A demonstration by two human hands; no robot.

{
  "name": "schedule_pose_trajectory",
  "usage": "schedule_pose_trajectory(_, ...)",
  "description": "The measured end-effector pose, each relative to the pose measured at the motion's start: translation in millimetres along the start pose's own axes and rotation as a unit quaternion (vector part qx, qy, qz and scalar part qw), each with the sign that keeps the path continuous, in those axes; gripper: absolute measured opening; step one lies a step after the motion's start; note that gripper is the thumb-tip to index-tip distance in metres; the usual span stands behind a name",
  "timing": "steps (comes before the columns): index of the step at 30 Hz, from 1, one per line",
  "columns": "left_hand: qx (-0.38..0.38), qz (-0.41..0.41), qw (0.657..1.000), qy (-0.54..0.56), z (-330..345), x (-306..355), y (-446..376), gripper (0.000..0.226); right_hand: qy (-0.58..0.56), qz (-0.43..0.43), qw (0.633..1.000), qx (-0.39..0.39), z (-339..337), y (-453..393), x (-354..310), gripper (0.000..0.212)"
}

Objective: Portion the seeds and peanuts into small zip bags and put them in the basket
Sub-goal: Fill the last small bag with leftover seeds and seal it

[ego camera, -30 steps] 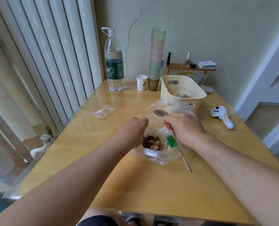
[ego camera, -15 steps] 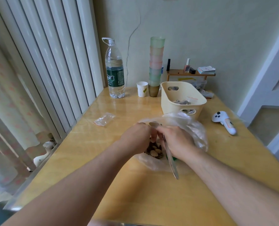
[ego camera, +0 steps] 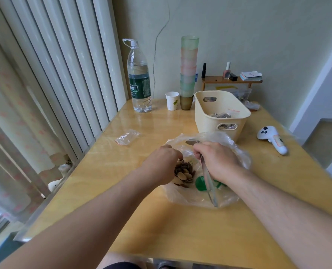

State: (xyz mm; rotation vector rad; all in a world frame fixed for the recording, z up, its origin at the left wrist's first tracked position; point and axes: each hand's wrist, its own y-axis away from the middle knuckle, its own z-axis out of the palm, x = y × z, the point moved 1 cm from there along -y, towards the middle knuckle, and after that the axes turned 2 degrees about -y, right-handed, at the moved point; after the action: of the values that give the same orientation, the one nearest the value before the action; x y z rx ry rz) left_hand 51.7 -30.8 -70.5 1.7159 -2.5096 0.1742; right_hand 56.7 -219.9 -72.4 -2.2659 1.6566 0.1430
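Note:
A large clear plastic bag (ego camera: 237,150) lies mid-table with a heap of seeds and peanuts (ego camera: 184,171) inside. My left hand (ego camera: 161,162) has its fingers curled at the bag's left edge, over the seeds; what it pinches is hidden. My right hand (ego camera: 217,160) grips a metal spoon (ego camera: 207,183), bowl pointing away over the bag's mouth, handle toward me. A cream basket (ego camera: 221,115) stands just behind, with filled small bags inside. One small empty zip bag (ego camera: 127,136) lies to the left.
A water bottle (ego camera: 139,78), a paper cup (ego camera: 172,100) and a stack of coloured cups (ego camera: 188,72) line the back edge. A white controller (ego camera: 272,138) lies right of the basket. A small wooden shelf (ego camera: 231,80) with bottles stands against the wall.
My two hands came together over the bag half a second ago and have now drawn slightly apart. The spoon stays in my right hand.

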Motion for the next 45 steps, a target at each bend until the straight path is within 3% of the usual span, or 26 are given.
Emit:
schedule_pose_trajectory(8, -0.076, -0.026, 0.997, 0.018, 9, -5, 11, 0.040, -0.056, -0.013, 0.998, -0.003, 15, -8, -6, 0.019)
schedule_pose_trajectory(11, -0.105, -0.034, 0.992, 0.059, 15, -8, 16, 0.045, -0.059, -0.018, 0.998, 0.009, 15, -7, -1, 0.019)
schedule_pose_trajectory(14, -0.023, -0.019, 0.996, 0.084, 17, -8, 25, 0.039, -0.065, -0.042, 0.997, 0.023, 16, -2, 7, 0.019)
schedule_pose_trajectory(16, 0.021, 0.050, 0.994, 0.091, 15, -5, 35, 0.029, -0.060, -0.063, 0.996, 0.037, 17, 2, 10, 0.022)
schedule_pose_trajectory(19, -0.033, 0.149, 0.987, 0.045, 21, -1, 43, 0.064, -0.059, -0.074, 0.995, 0.042, 17, 1, 12, 0.026)
schedule_pose_trajectory(20, -0.029, 0.172, 0.985, 0.011, 27, -1, 43, 0.065, -0.063, -0.072, 0.995, 0.037, 19, 0, 12, 0.027)
schedule_pose_trajectory(25, 0.063, 0.198, 0.978, 0.013, 30, 5, 33, 0.006, -0.107, -0.053, 0.993, 0.009, 24, -5, 11, 0.022)
schedule_pose_trajectory(30, 0.172, 0.181, 0.968, 0.001, -3, 2, 15, 0.010, -0.081, -0.061, 0.994, -0.028, 4, -16, 8, 0.016)
schedule_pose_trajectory(34, 0.113, 0.158, 0.981, 0.027, -11, 6, 18, 0.013, -0.076, -0.089, 0.993, -0.027, 4, -20, 10, 0.020)
schedule_pose_trajectory(37, -0.057, 0.140, 0.986, 0.072, -3, 5, 31, 0.021, -0.071, -0.086, 0.994, -0.021, 7, -17, 14, 0.028)
schedule_pose_trajectory(39, -0.117, 0.109, 0.975, 0.154, 2, 1, 37, 0.023, -0.078, -0.080, 0.994, -0.018, 10, -15, 17, 0.025)
schedule_pose_trajectory(41, -0.054, 0.082, 0.974, 0.204, 5, -5, 35, 0.023, -0.101, -0.065, 0.993, -0.009, 14, -14, 18, 0.022)
schedule_pose_trajectory(43, 0.061, 0.083, 0.987, 0.125, 10, -12, 27, 0.017, -0.146, -0.039, 0.989, -0.009, 16, -14, 19, 0.019)
schedule_pose_trajectory(45, 0.088, 0.074, 0.993, 0.022, 13, -14, 18, 0.024, -0.206, 0.000, 0.978, -0.031, 17, -15, 17, 0.015)
